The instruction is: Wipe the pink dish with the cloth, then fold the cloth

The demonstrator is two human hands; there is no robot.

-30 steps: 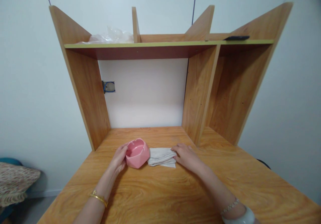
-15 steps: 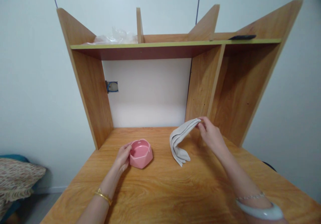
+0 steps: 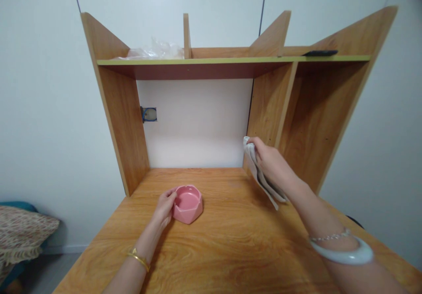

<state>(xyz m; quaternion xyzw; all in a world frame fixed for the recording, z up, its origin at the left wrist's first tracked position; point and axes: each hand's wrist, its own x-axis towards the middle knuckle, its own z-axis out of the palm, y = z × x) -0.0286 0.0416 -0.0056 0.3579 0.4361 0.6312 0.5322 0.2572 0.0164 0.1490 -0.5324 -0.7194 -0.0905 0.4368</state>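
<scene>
Well, gripping the pink bowl by its left rim with the left hand, on the desk; holding the grey cloth up at right, pinched in the right hand, reaching far; unable to see lower left fingers or either elbow.

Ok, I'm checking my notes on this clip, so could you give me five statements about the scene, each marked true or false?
1. The left hand holds the pink faceted bowl. True.
2. The folded gray cloth lies flat on the wooden desk. False: it hangs from the right hand.
3. Crumpled clear plastic rests on the upper shelf. True.
4. The gold bracelet and white bangle are on the same arm. False: they are on opposite arms.
5. The bowl is green. False: it is pink.
</scene>
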